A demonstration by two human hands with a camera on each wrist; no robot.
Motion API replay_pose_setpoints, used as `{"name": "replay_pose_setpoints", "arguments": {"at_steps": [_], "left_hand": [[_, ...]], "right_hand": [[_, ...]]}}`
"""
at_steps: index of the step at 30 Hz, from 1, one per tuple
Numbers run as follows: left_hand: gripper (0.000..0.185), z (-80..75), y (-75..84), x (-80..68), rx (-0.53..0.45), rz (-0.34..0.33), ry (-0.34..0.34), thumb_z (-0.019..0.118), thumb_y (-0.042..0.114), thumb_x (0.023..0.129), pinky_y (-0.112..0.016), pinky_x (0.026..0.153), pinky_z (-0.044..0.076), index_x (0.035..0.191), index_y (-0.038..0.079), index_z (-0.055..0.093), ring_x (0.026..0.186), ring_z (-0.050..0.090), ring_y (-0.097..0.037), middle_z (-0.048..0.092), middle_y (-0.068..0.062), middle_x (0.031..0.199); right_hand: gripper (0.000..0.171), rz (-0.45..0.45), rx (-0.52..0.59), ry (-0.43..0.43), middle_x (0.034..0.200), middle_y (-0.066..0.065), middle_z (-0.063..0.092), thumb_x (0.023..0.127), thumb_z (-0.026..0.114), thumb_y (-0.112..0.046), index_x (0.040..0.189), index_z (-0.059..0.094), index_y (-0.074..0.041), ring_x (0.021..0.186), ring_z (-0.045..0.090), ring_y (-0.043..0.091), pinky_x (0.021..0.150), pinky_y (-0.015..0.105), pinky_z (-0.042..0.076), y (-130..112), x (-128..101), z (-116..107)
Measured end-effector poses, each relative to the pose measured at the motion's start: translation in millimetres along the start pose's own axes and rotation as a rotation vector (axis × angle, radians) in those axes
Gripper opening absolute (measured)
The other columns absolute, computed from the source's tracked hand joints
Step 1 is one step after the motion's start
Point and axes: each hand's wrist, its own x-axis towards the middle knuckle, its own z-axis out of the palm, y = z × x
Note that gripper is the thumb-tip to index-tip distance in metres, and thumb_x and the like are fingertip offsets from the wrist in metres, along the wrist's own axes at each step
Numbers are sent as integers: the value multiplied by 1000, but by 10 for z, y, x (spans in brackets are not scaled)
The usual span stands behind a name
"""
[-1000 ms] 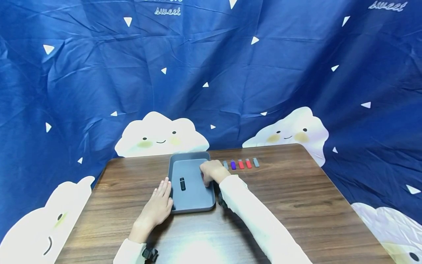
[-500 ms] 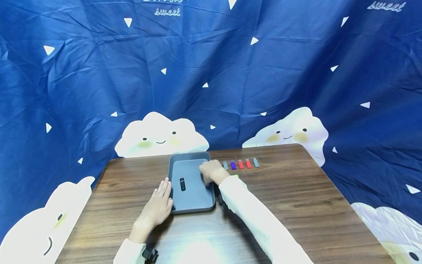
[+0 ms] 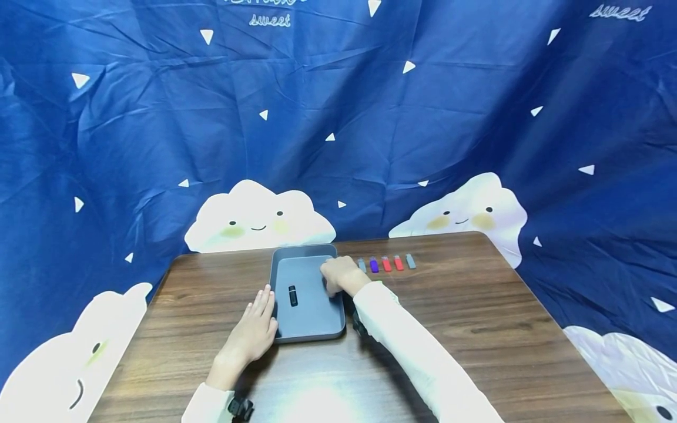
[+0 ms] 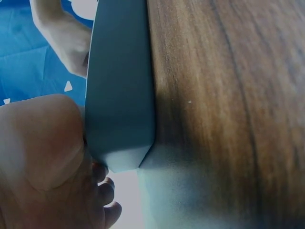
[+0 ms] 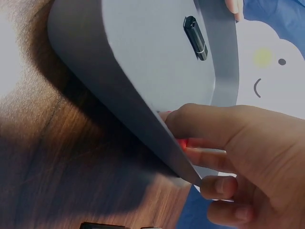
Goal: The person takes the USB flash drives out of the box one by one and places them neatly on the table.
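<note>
A grey tray lies on the wooden table with one black USB stick inside it. My left hand lies flat on the table, its fingers against the tray's left rim. My right hand hovers over the tray's right side with curled fingers. In the right wrist view the right hand pinches a small red stick, mostly hidden between the fingers, just above the tray wall. The black USB stick lies further across the tray floor.
Several USB sticks lie in a row right of the tray: grey, purple, two red, grey. A blue cloth with cloud prints hangs behind the table. In the left wrist view my palm lies beside the tray wall.
Hardly anything differs. My right hand stays over the tray's right side with only a slight shift. My left hand and the black stick have not moved.
</note>
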Motion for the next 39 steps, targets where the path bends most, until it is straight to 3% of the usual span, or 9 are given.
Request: {"name": "replay_pose_setpoints", "arguments": {"at_steps": [16, 24, 39], "left_hand": [[61, -25, 8, -2, -9, -4, -14, 44, 14, 110, -63, 132, 23, 163, -11, 28, 163, 21, -46, 19, -26, 176], [62, 14, -34, -17, -44, 37, 32, 42, 14, 107, -67, 129, 25, 160, -15, 31, 160, 25, -51, 23, -31, 173], [62, -9, 3, -11, -4, -9, -13, 44, 15, 110, -62, 132, 23, 163, -12, 28, 163, 21, -46, 19, -26, 176]], "right_hand": [[23, -39, -3, 91, 99, -3, 63, 83, 84, -34, 82, 64, -23, 85, 60, 17, 79, 37, 58, 47, -54, -72], [26, -55, 16, 115, 99, -3, 62, 81, 86, -38, 88, 66, -23, 82, 62, 17, 77, 37, 58, 105, -107, -126], [36, -96, 2, 155, 106, 0, 62, 83, 86, -39, 109, 72, -19, 83, 62, 18, 76, 39, 59, 196, -237, -189]]}}
